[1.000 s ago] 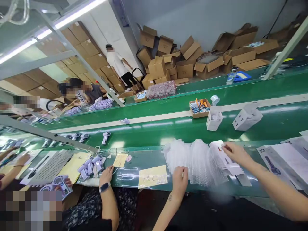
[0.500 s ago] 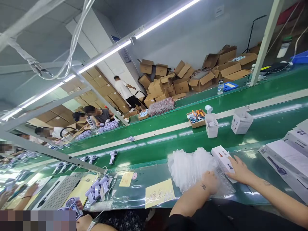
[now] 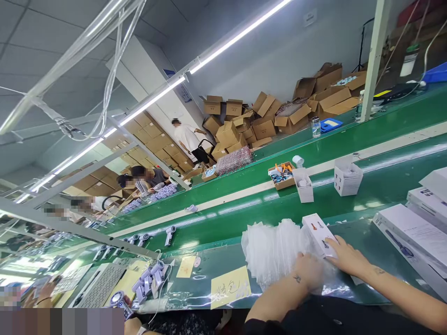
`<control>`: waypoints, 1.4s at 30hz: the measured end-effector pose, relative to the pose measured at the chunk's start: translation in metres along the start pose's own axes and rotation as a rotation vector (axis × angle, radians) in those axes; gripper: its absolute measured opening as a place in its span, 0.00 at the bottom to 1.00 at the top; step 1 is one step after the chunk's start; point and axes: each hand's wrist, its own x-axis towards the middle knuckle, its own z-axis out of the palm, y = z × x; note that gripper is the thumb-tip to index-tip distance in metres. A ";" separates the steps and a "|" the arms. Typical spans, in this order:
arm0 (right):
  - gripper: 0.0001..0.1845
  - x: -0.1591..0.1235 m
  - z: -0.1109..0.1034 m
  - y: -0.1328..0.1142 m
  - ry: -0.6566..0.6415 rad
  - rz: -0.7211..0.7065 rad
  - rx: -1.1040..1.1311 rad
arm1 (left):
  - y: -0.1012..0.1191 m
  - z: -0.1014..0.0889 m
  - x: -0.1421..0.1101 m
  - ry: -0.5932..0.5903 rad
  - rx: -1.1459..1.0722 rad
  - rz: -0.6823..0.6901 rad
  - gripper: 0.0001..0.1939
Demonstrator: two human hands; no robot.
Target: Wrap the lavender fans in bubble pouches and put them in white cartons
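My right hand (image 3: 349, 259) grips the lower end of a small white box (image 3: 317, 232) with pictures of handheld fans printed on it, fingers over its right side and thumb along the bottom. Beside it, a fanned pile of translucent plastic bags (image 3: 270, 251) lies on the bench. My left hand (image 3: 309, 274) is at the right edge of that pile, near the box. Motion smears its fingers, so whether it pinches a bag cannot be made out.
White boxes (image 3: 412, 237) are stacked at the right. A handwritten yellow note (image 3: 228, 288) and purple-grey handheld fans (image 3: 150, 279) lie to the left, near a co-worker's arm. Across the green conveyor (image 3: 230, 204) stand an open white carton (image 3: 348, 177) and a parts box (image 3: 281, 176).
My right hand has closed in over the lower part of the box, its fingers less spread. My left hand has shifted slightly down and right along the bags. The camera view has turned a little.
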 end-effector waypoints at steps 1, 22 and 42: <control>0.30 -0.001 0.001 0.003 0.010 0.007 0.019 | -0.002 -0.004 -0.002 0.066 -0.055 -0.072 0.15; 0.31 -0.031 -0.064 -0.110 -0.374 -0.101 1.477 | -0.006 -0.021 -0.092 0.913 -0.437 -0.455 0.09; 0.25 -0.014 -0.074 -0.155 -0.402 0.095 1.436 | -0.018 -0.031 -0.164 1.201 -0.136 -0.381 0.14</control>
